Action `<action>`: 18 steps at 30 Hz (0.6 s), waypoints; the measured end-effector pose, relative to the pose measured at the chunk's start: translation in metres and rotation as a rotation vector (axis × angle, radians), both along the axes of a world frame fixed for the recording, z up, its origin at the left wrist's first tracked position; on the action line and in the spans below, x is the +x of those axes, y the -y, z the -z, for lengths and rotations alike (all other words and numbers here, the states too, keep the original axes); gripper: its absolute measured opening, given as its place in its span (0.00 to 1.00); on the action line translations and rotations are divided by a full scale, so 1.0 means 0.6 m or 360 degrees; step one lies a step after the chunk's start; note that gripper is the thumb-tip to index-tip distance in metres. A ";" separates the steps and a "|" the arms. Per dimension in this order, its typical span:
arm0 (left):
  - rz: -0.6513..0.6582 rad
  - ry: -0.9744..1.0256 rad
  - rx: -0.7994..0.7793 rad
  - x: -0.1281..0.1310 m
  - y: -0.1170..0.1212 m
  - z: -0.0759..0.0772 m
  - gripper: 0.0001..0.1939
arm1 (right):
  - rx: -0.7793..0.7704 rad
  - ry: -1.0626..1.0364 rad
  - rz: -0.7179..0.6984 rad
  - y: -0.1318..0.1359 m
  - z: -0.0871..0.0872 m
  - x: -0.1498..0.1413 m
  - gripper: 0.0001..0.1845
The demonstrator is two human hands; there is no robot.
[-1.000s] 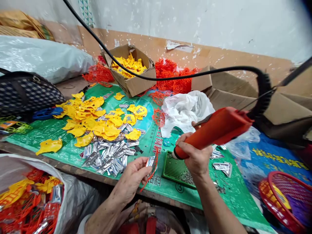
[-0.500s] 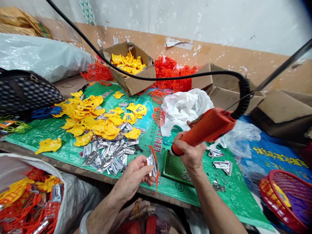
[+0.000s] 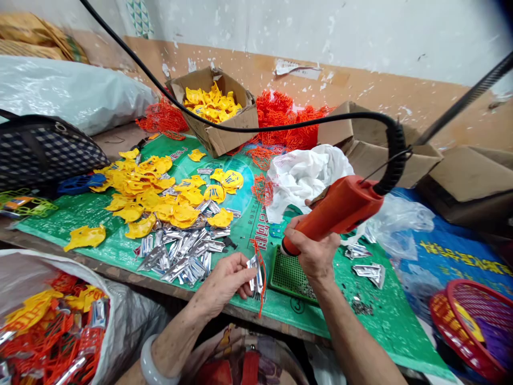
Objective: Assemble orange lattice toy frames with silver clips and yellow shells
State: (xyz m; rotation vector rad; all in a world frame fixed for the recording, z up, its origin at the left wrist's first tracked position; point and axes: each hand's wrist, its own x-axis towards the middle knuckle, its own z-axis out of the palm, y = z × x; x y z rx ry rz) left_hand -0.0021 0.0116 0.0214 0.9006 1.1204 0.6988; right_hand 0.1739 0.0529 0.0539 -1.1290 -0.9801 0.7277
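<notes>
The small silver plastic part (image 3: pixel 254 270) with a thin orange strip (image 3: pixel 261 278) against it sits pinched between the thumb and fingertips of the left hand (image 3: pixel 228 280), held just above the near edge of the desk (image 3: pixel 120 275) and beside the green perforated tray (image 3: pixel 290 275). The right hand (image 3: pixel 316 251) is wrapped firmly around the orange powered screwdriver (image 3: pixel 334 214), whose tip points down and left toward the pinched pieces, close to them but, as far as the view shows, not touching. A black coiled cord (image 3: pixel 395 155) rises from the rear of the tool and runs across the top of the view. To do this joining well, the two pieces probably need to be kept flush and square to the tip, with the fingertips clear of the point where it meets them, and the tool brought in straight rather than at a slant. Left of the left hand lies a heap of silver parts (image 3: pixel 180 256), and beyond it a spread of yellow plastic parts (image 3: pixel 152 192) on the green woven mat (image 3: pixel 80 214). Farther back stand a cardboard box of yellow parts (image 3: pixel 224 133), a pile of orange lattice pieces (image 3: pixel 284 120) and a crumpled white plastic bag (image 3: pixel 304 174). A red basket (image 3: pixel 473 321) sits at the far right.
</notes>
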 end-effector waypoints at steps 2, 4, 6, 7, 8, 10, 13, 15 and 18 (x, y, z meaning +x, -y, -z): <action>0.0044 -0.0080 0.0036 -0.002 -0.003 0.001 0.16 | -0.0010 0.0042 -0.0007 0.001 -0.003 -0.001 0.07; 0.0116 -0.0126 0.0071 -0.004 -0.006 -0.001 0.16 | -0.0017 0.0060 -0.0021 0.002 -0.002 -0.002 0.07; 0.0214 -0.0169 0.0123 -0.005 -0.009 -0.005 0.17 | -0.0015 0.0042 -0.0023 0.002 0.000 -0.003 0.07; 0.0261 -0.0198 0.0154 -0.005 -0.011 -0.008 0.17 | -0.0010 0.0025 -0.0025 0.001 0.002 -0.003 0.07; 0.0302 -0.0231 0.0190 -0.005 -0.012 -0.010 0.16 | -0.0003 0.0009 -0.0027 0.000 0.004 -0.003 0.07; 0.0351 -0.0291 0.0270 -0.005 -0.016 -0.015 0.14 | 0.0016 -0.0013 -0.0031 -0.002 0.008 -0.001 0.07; 0.0407 -0.0371 0.0330 -0.005 -0.021 -0.017 0.13 | 0.0035 -0.0024 -0.0043 -0.006 0.009 0.006 0.08; 0.0422 -0.0410 0.0321 -0.003 -0.024 -0.016 0.12 | 0.0049 -0.0045 -0.0053 -0.007 0.001 0.012 0.08; 0.0411 -0.0408 0.0295 0.003 -0.026 -0.012 0.10 | 0.0112 -0.0155 -0.0092 0.003 -0.027 0.018 0.07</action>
